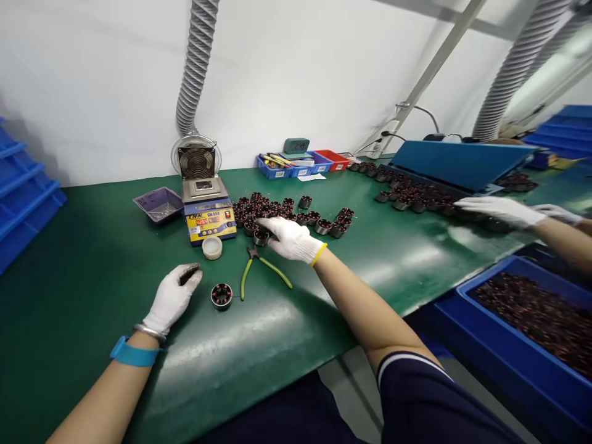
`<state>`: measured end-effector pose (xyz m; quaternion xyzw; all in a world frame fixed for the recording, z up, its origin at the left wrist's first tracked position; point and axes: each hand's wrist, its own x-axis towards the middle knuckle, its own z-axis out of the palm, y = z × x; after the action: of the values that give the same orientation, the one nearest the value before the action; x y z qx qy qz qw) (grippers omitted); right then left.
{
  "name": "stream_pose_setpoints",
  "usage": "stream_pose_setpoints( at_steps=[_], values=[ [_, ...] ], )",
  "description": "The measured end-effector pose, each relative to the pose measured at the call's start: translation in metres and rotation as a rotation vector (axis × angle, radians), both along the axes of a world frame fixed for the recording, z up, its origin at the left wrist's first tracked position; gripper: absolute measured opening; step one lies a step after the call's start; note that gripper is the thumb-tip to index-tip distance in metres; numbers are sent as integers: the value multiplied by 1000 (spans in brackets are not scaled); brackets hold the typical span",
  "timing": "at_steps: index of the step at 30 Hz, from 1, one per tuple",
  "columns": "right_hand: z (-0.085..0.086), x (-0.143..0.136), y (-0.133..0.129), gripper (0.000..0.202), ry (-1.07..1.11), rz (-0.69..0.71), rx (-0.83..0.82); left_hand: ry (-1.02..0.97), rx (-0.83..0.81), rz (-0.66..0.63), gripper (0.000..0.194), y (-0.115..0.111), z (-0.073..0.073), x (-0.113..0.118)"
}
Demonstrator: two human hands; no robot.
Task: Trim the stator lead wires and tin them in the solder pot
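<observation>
My gloved left hand [173,297] rests over the green table, left of a lone round metal part with copper windings [222,296]. Its thumb and fingers are slightly apart with nothing between them. My gloved right hand [291,237] reaches to the front edge of a cluster of similar parts [277,209], its fingers around one wound ring [261,237]. Pliers with green handles [252,253] lie spread just below it. A small white round container [211,248] stands before a blue and yellow soldering pot unit [210,223].
A purple tray [160,205] sits left of the unit. Small blue bins [276,172] and a red bin [333,160] line the wall. At right, another person's gloved hands [502,211] touch more parts; a blue crate [518,327] stands below. Blue crates [23,191] are stacked at left.
</observation>
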<state>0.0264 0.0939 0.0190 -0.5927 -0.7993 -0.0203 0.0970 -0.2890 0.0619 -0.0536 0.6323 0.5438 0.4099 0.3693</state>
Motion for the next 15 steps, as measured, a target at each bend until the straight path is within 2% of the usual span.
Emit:
stream_pose_setpoints(
  at_steps=[3,6,12,15],
  values=[
    [-21,3,-6,61,-43,50,28,5,2,9,57,-1,3,0],
    [-34,-1,4,59,-47,98,70,9,-2,20,56,-2,5,1],
    [-44,-3,17,53,22,119,106,-48,-8,113,57,-8,5,-3],
    [-39,-2,11,49,92,76,125,-115,25,217,61,-11,9,-9]
  ],
)
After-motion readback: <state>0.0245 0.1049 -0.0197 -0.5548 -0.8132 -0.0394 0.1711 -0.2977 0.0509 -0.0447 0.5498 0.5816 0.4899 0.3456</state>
